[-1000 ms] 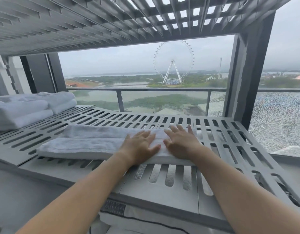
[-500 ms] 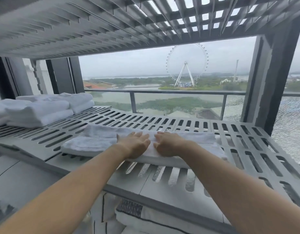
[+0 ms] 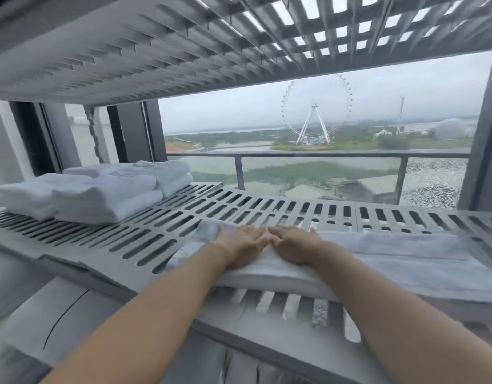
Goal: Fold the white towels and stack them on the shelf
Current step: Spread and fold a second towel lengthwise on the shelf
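Both hands, left hand [image 3: 240,246] and right hand [image 3: 293,249], lie flat and open on my long folded towel [image 3: 377,261]; next, I'd fold it shorter.

No readable text or labels anywhere

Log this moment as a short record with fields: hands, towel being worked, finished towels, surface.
left hand: flat, palm down on the long towel
right hand: flat beside it, fingertips meeting the left's
long towel: white, folded into a strip, lying along the shelf's front edge
folded towels: white, piled at the shelf's far left
shelf: grey, slotted; another above
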